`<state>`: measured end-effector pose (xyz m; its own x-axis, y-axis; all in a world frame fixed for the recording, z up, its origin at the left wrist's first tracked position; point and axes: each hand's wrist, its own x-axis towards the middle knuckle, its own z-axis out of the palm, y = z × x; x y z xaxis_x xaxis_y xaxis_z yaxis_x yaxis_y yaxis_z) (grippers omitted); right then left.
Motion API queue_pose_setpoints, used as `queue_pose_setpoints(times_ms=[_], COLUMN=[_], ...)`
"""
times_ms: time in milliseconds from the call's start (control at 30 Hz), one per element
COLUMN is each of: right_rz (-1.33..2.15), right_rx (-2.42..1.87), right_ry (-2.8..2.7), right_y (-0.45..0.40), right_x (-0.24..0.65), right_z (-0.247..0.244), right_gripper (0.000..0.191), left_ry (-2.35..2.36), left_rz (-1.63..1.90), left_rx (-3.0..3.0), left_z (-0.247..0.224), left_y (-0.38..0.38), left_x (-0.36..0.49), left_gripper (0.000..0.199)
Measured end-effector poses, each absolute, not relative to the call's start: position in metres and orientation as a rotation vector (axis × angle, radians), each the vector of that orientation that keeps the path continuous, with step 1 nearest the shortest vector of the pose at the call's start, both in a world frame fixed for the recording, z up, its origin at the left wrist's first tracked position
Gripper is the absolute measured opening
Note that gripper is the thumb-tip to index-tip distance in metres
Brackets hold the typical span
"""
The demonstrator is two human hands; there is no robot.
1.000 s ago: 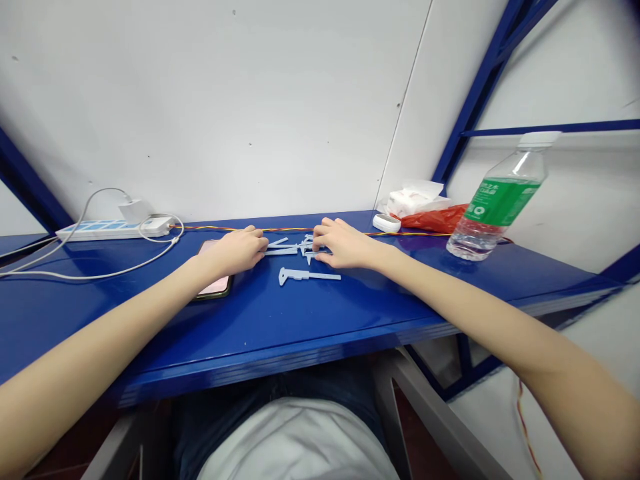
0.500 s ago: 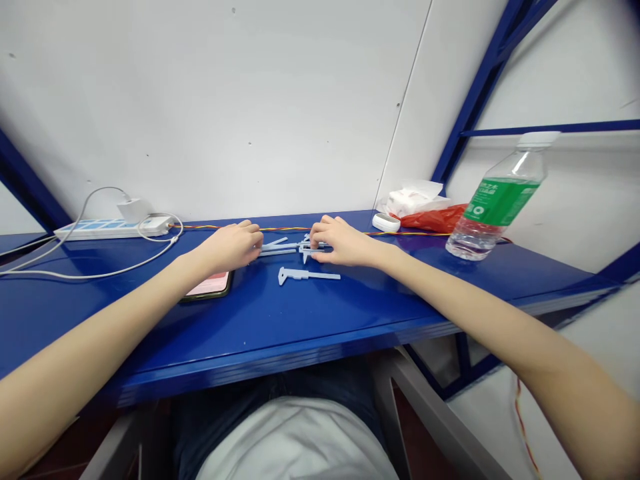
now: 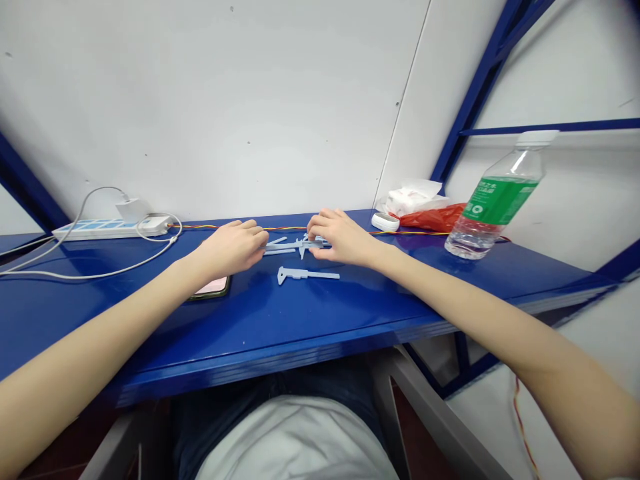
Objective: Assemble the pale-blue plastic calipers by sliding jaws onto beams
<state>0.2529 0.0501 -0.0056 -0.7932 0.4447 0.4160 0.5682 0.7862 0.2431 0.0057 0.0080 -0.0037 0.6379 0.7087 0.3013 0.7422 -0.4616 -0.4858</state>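
A pale blue-grey plastic caliper is pinched between the thumb and fingers of my right hand, its jaw end pointing left and down. My left hand curls over the left end of thin pale caliper bars; its fingertips are hidden, and it seems to grip the end of a bar. Other caliper parts lie behind, partly covered by my right fingers. Closer to me, a separate caliper rests flat on the blue table, touched by neither hand.
Under my left wrist lies a phone. A power strip with a white cable sits at left. On the right are a white oval device, tissues, a red plastic bag and a water bottle. A twisted wire runs along the wall.
My left hand has shifted slightly right, towards the right hand. The caliper at my right fingers has moved and turned a little. The near caliper lies as before.
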Motion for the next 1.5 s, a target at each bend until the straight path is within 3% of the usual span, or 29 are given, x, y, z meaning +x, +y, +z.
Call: queue_pose_setpoints(times_ms=[567, 733, 900, 1100, 1333, 1500], right_rz=[-0.632, -0.693, -0.724, -0.710, -0.731, -0.748], right_rx=[-0.478, -0.510, -0.568, -0.708, -0.543, -0.523], right_ry=[-2.567, -2.511, -2.528, -2.455, -2.440, -2.431], right_y=[0.035, 0.039, 0.044, 0.051, 0.043, 0.044], right_x=[0.241, 0.243, 0.245, 0.252, 0.245, 0.243], right_z=[-0.009, -0.011, -0.013, -0.011, -0.012, -0.014], right_gripper=[0.017, 0.024, 0.018, 0.017, 0.020, 0.018], left_ry=[-0.822, -0.899, -0.994, -1.262, -1.011, -1.108], left_rz=[-0.253, -0.249, -0.244, -0.238, -0.174, -0.273], left_rx=[-2.195, -2.175, -2.227, -2.152, -2.292, -2.319], left_z=[-0.007, -0.007, -0.007, -0.007, -0.010, -0.006], left_y=[-0.004, -0.004, -0.003, 0.004, -0.003, -0.008], left_x=[0.026, 0.023, 0.022, 0.008, 0.021, 0.026], left_gripper=[0.019, 0.018, 0.021, 0.036, 0.030, 0.031])
